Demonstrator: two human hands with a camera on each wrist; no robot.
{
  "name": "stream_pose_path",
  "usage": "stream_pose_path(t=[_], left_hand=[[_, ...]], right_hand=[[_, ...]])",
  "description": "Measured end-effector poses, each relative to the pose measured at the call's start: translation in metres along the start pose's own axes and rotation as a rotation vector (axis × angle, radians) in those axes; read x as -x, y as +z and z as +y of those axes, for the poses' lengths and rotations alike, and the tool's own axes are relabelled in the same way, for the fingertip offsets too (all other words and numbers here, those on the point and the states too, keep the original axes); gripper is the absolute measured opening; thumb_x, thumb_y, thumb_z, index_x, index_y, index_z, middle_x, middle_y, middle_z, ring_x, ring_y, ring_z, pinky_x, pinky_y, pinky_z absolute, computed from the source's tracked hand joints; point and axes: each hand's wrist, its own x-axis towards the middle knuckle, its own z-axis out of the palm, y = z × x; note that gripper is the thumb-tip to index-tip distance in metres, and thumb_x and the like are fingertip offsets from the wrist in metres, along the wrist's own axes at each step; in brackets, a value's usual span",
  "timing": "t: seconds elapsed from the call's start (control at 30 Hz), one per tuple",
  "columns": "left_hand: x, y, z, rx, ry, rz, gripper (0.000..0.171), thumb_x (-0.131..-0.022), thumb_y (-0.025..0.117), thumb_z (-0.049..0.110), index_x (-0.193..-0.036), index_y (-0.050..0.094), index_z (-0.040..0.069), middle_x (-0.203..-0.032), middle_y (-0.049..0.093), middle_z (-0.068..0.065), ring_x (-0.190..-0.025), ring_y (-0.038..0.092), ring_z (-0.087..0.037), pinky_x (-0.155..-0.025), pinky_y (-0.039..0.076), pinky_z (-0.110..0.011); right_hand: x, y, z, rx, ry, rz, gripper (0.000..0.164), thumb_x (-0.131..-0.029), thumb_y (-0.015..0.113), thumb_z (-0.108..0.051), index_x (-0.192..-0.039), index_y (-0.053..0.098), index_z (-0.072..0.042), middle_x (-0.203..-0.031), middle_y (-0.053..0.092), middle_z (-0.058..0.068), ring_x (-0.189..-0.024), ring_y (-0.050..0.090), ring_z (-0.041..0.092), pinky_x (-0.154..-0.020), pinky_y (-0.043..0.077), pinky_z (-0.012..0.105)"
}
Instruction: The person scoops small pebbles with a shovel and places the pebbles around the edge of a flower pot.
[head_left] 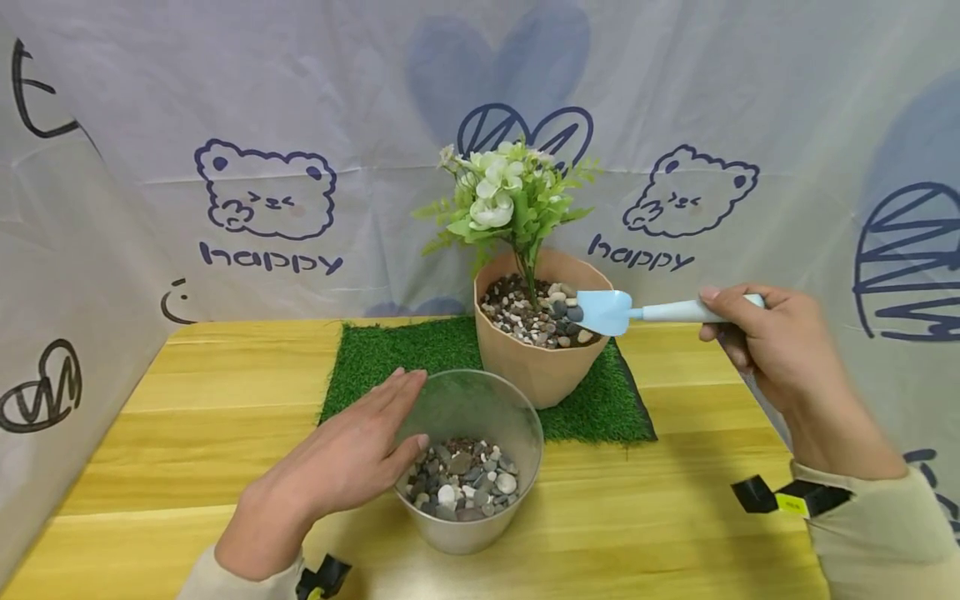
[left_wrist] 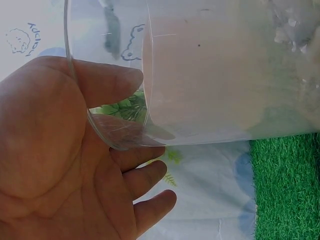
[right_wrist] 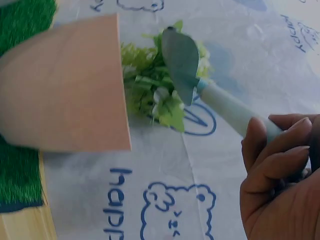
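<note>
My right hand (head_left: 780, 350) grips the pale handle of a light blue trowel (head_left: 607, 312), its blade held over the right side of a peach flower pot (head_left: 536, 375). Dark pebbles (head_left: 567, 310) lie at the blade's tip. In the pot stands a plant with white flowers (head_left: 495, 187) and green leaves, with small stones around its stem. My left hand (head_left: 341, 458) rests on the left rim of a clear plastic container (head_left: 465, 533), fingers straight and thumb inside the rim. Grey, white and brown pebbles (head_left: 465, 483) lie in the container's bottom.
Under the pot lies a green artificial grass mat (head_left: 405, 346) on a yellow wooden table (head_left: 660, 517). Behind hangs a pale cloth (head_left: 390, 208) printed with bears and hearts. The container stands in front of the pot, close to it.
</note>
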Motion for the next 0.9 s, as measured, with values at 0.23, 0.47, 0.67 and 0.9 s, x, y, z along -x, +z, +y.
stream_pose_path(t=[0.23, 0.47, 0.67, 0.9], left_hand=[[0.000, 0.000, 0.000, -0.005, 0.002, -0.001, 0.074, -0.109, 0.055, 0.036, -0.166, 0.025, -0.001, -0.172, 0.028, -0.017, -0.161, 0.024, -0.037, -0.130, 0.025, -0.055], [-0.001, 0.000, -0.001, 0.003, 0.007, -0.007, 0.074, -0.109, 0.055, 0.036, -0.166, 0.025, -0.001, -0.172, 0.027, -0.017, -0.161, 0.024, -0.037, -0.130, 0.025, -0.055], [-0.001, 0.001, -0.001, 0.020, 0.009, -0.004, 0.074, -0.109, 0.056, 0.036, -0.166, 0.026, 0.001, -0.172, 0.028, -0.016, -0.161, 0.024, -0.037, -0.130, 0.026, -0.056], [0.000, 0.001, -0.001, 0.019, 0.017, 0.019, 0.074, -0.108, 0.057, 0.036, -0.166, 0.027, 0.001, -0.172, 0.030, -0.016, -0.160, 0.026, -0.037, -0.129, 0.028, -0.056]], right_hand=[[-0.010, -0.004, -0.002, 0.353, 0.045, 0.188, 0.029, -0.103, 0.069, -0.036, -0.094, 0.077, -0.009, -0.063, 0.069, -0.007, -0.047, 0.049, 0.008, -0.040, 0.041, 0.022], [-0.016, 0.002, -0.003, 0.626, 0.050, 0.276, 0.053, -0.104, 0.063, -0.044, -0.116, 0.071, 0.006, -0.067, 0.070, -0.009, -0.053, 0.055, 0.011, -0.046, 0.048, 0.025], [-0.015, 0.008, -0.009, 0.818, 0.000, 0.325, 0.049, -0.103, 0.062, -0.043, -0.114, 0.075, 0.003, -0.083, 0.078, 0.013, -0.055, 0.061, 0.015, -0.043, 0.046, 0.028], [-0.012, 0.016, -0.016, 0.963, -0.098, 0.355, 0.046, -0.103, 0.063, -0.037, -0.107, 0.075, 0.007, -0.072, 0.071, 0.017, -0.050, 0.053, 0.021, -0.039, 0.037, 0.029]])
